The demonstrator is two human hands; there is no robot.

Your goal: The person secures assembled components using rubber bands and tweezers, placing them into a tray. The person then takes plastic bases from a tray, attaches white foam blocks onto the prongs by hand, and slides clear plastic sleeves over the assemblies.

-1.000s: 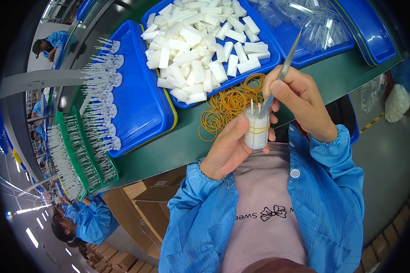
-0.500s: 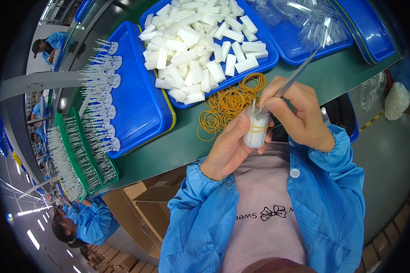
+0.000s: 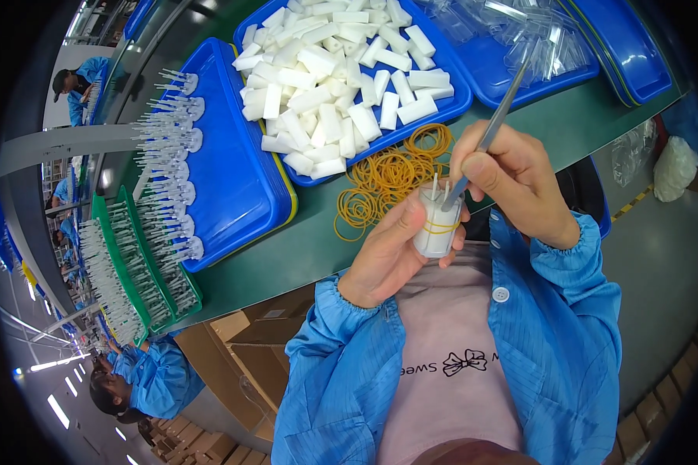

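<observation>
My left hand (image 3: 386,252) is wrapped round a white foam piece (image 3: 437,234) with clear plastic pieces about it, bound by a yellow rubber band. Thin pale pins stand up from its top. Above it, my right hand (image 3: 512,174) pinches grey metal tweezers (image 3: 498,116); their lower end touches the top of the piece beside the pins, and the other end points up and to the right. Just beyond my left hand lies a heap of yellow rubber bands (image 3: 388,174) on the green table (image 3: 318,225).
A blue tray (image 3: 461,108) heaped with white foam blocks (image 3: 310,77) stands ahead. Right of it, another blue tray (image 3: 504,97) holds clear plastic pieces (image 3: 547,46). At left are a blue tray (image 3: 233,155) edged with pinned white parts and green racks (image 3: 136,256). Co-workers (image 3: 147,376) sit farther left.
The tweezers have tipped more upright, with their lower end now visible at the top of the piece. My right hand has shifted slightly right and down. My left hand keeps its hold.
</observation>
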